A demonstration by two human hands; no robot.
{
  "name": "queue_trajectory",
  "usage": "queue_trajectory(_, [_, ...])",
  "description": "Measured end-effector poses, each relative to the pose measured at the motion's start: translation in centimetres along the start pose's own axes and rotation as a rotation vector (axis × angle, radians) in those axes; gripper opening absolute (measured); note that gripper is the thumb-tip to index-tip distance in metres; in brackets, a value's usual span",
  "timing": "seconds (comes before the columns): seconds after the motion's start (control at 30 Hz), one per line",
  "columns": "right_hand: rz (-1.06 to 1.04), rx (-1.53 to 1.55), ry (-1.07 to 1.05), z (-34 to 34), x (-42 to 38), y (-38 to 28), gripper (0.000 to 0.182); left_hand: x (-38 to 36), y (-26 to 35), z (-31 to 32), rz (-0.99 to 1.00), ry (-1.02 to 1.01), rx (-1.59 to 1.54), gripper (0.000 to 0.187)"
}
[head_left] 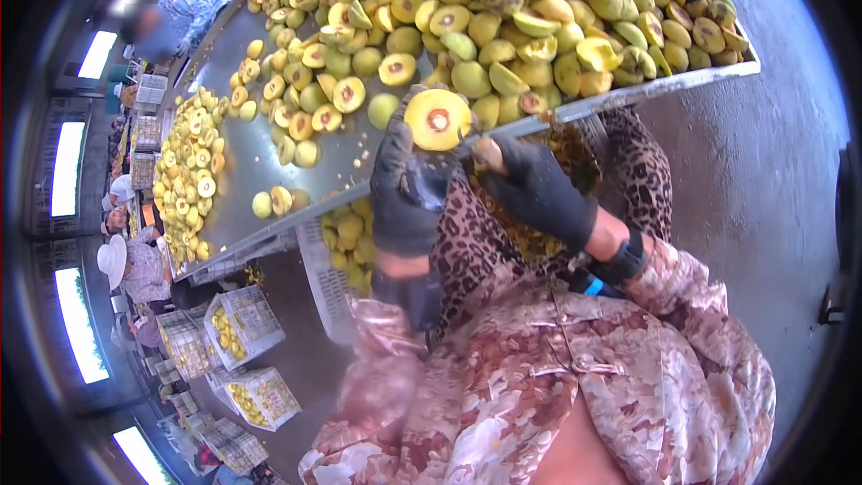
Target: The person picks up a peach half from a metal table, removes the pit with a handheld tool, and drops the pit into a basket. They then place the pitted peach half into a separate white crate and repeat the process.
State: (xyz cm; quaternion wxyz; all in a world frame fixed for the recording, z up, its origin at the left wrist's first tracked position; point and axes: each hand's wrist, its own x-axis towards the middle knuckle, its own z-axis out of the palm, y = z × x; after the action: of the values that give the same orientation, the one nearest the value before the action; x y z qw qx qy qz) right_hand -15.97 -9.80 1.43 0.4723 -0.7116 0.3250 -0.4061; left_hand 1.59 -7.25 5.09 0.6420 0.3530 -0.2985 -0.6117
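— Where is the fruit half (437, 119)?
— At the near edge of the metal table (269, 189), its cut face up, gripped by the gloved left hand (406, 189).
— And the right hand (536, 187)?
— Closed around a small tool just beside it, before the fruit pile (503, 18).

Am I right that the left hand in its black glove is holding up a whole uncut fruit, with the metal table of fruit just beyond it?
Not quite. In the head view the left hand in its black glove holds a halved fruit, cut face and reddish pit hollow showing, not a whole one. The metal table of fruit does lie just beyond it.
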Motion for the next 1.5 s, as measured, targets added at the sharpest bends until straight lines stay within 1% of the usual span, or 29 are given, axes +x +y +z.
queue_trajectory(0.03, [0.027,0.006,0.011,0.3,-0.4,0.6,0.012,-1.3,-0.2,0.7,0.055,-0.014,0.288,0.051])
queue_trajectory(0.07, [0.082,0.093,0.007,0.5,-1.0,1.1,0.011,-2.2,-0.4,1.2,0.116,-0.032,0.577,0.051])
queue_trajectory(0.13, [0.187,0.273,-0.007,0.7,-1.9,1.1,0.011,-3.2,-1.5,1.1,0.151,0.013,0.483,0.051])
queue_trajectory(0.17, [0.178,0.230,-0.032,0.2,-2.4,0.9,0.011,-3.6,-2.0,0.9,0.170,0.034,0.439,0.052])
queue_trajectory(0.27, [0.194,0.206,-0.066,-0.6,-3.1,-0.1,0.011,-3.7,-2.9,0.4,0.205,0.014,0.357,0.053])
queue_trajectory(0.37, [0.174,0.147,-0.091,-0.4,-3.7,0.8,0.007,-3.9,-2.8,1.7,0.170,0.087,0.315,0.055])
queue_trajectory(0.47, [0.076,-0.085,-0.104,-0.6,-3.8,0.9,0.007,-3.9,-3.4,-0.2,0.035,0.142,0.335,0.057])
queue_trajectory(0.57, [0.085,-0.328,-0.169,-1.2,-3.8,1.0,0.009,-3.6,-3.5,-0.4,-0.104,0.143,0.169,0.059])
queue_trajectory(0.67, [0.036,-0.357,-0.172,-1.5,-3.4,0.1,0.010,-3.4,-3.6,-0.3,-0.176,0.205,0.101,0.060])
queue_trajectory(0.77, [-0.107,-0.461,-0.196,-1.9,-2.9,-0.5,0.014,-3.1,-4.4,-1.3,-0.249,0.192,0.071,0.063])
queue_trajectory(0.87, [-0.026,-0.583,-0.260,-1.8,-2.8,0.5,0.013,-3.1,-4.3,-1.2,-0.288,0.171,-0.112,0.049])
queue_trajectory(0.93, [-0.018,-0.624,-0.298,-2.0,-2.4,0.5,0.013,-3.4,-4.8,-1.5,-0.244,0.149,-0.070,0.041])
queue_trajectory(1.0, [-0.048,-0.617,-0.306,-2.1,-2.2,0.9,0.015,-3.9,-5.1,-1.5,-0.075,0.120,0.271,0.043])
queue_trajectory(1.03, [-0.079,-0.587,-0.296,-2.1,-2.3,1.4,0.018,-4.4,-5.2,-1.3,0.072,0.102,0.590,0.046])
queue_trajectory(1.1, [-0.107,-0.530,-0.287,-2.1,-2.4,1.5,0.022,-5.1,-5.7,-1.1,0.233,0.098,0.877,0.051])
queue_trajectory(1.17, [-0.101,-0.470,-0.286,-2.1,-2.5,0.9,0.024,-5.4,-6.3,-1.3,0.253,0.135,0.819,0.054])
queue_trajectory(1.23, [-0.088,-0.520,-0.331,-2.2,-2.7,1.1,0.019,-4.9,-7.0,-2.2,-0.014,0.240,0.353,0.057])
queue_trajectory(1.3, [-0.086,-0.566,-0.363,-2.3,-2.6,1.4,0.018,-5.0,-6.9,-2.8,0.025,0.207,0.463,0.060])
queue_trajectory(1.37, [-0.094,-0.611,-0.378,-2.5,-2.4,1.5,0.018,-5.7,-6.1,-3.0,0.375,0.019,1.141,0.062])
queue_trajectory(1.5, [-0.087,-0.654,-0.472,-3.9,-2.6,1.1,0.014,-6.3,-7.4,-3.3,0.143,0.067,0.780,0.064])
